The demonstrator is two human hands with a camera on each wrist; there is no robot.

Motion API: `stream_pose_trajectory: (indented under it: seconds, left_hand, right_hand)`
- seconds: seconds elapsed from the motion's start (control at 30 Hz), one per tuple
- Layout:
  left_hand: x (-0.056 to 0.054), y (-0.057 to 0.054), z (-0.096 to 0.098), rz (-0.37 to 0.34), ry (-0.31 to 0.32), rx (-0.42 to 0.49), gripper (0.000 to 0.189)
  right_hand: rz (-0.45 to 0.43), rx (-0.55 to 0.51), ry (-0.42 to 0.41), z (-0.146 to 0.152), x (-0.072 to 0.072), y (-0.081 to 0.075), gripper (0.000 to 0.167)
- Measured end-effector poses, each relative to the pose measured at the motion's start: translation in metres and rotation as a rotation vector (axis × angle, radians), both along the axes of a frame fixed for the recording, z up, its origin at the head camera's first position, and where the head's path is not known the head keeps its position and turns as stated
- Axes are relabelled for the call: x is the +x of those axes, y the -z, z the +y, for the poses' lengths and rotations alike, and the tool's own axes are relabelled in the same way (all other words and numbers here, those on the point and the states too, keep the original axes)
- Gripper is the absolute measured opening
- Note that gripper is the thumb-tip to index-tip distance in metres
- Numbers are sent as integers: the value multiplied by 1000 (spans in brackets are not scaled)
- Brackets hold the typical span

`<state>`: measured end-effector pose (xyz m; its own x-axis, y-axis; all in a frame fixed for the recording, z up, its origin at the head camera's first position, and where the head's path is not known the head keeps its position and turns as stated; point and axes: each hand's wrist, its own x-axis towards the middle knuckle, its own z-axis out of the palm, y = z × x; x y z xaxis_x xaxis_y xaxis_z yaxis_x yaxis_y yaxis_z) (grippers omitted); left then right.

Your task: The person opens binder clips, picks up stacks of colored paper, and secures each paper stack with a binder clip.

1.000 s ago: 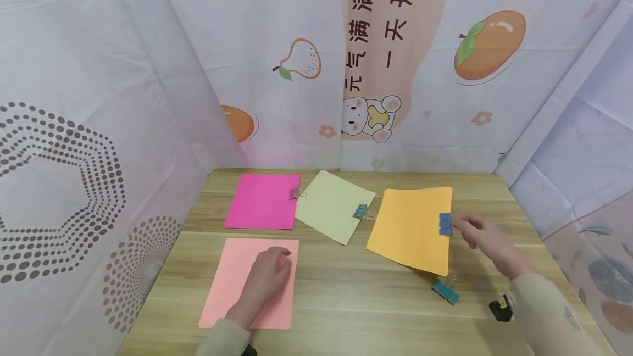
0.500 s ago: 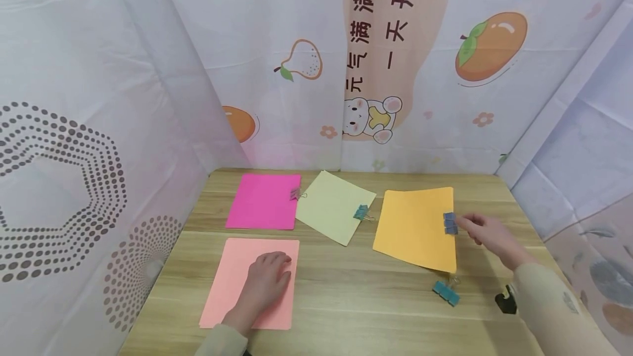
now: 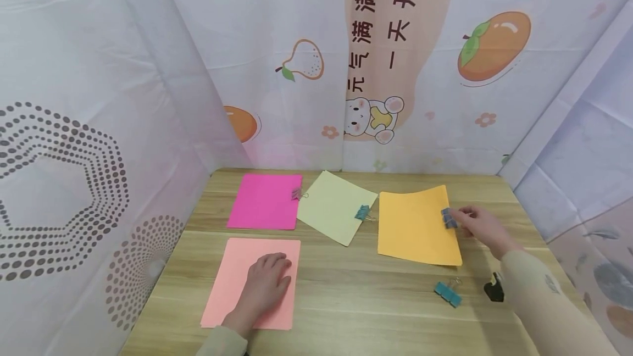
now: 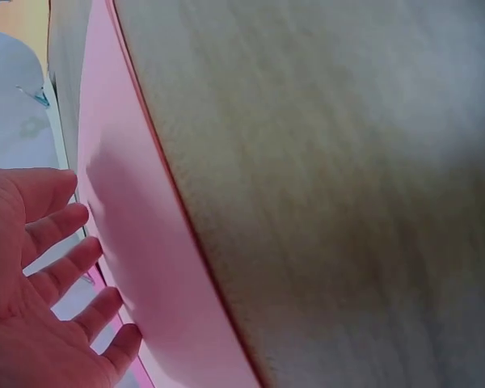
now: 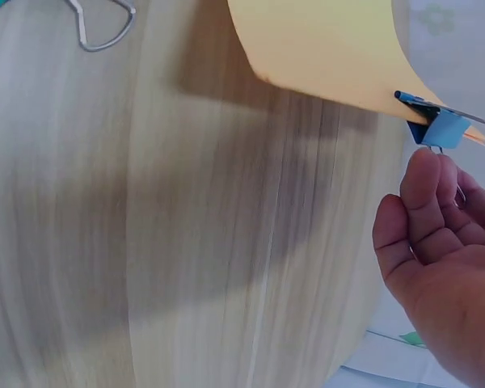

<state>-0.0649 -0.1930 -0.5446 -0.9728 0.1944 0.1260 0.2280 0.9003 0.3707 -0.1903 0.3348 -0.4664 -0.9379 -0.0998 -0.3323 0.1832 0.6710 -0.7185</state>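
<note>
My right hand [image 3: 484,229] pinches the wire handle of a blue binder clip [image 3: 449,217] between thumb and fingers. The clip bites the right edge of a stack of orange paper [image 3: 415,227], whose clipped side bends up off the table in the right wrist view. My left hand [image 3: 267,284] lies with relaxed fingers over a light pink sheet stack [image 3: 232,279]; in the left wrist view the fingers [image 4: 65,275] are spread and loose, holding nothing. A loose teal binder clip [image 3: 448,294] lies just in front of the orange paper.
At the back left lies magenta paper [image 3: 264,202] with a purplish binder clip [image 3: 296,194] on its edge. Beside it, pale yellow paper [image 3: 333,207] carries a teal clip [image 3: 363,212]. A patterned curtain [image 3: 277,15] walls the back of the wooden table [image 3: 356,301].
The orange paper has turned, its lower end swinging right and away from the loose teal clip. My right hand keeps its pinch on the blue clip. My left hand has barely moved.
</note>
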Motion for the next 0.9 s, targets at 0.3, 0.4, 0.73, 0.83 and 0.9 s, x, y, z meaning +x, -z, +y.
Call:
stream_pose_trajectory:
  seconds: [0.3, 0.4, 0.73, 0.83, 0.9]
  left_hand:
    - [2, 3, -1, 30, -3, 6, 25]
    - [4, 4, -1, 31, -7, 21, 25]
    - [6, 6, -1, 41, -2, 46, 25]
    - [6, 5, -1, 38, -2, 44, 25]
    - [6, 4, -1, 38, -2, 44, 26]
  right_hand:
    - [-19, -50, 51, 1, -12, 4, 88]
    - [-12, -71, 62, 1, -16, 3, 89]
    - [-11, -61, 64, 6, -27, 4, 92]
    - [-13, -37, 49, 9, -29, 6, 92]
    - [-1, -13, 33, 11, -30, 7, 88]
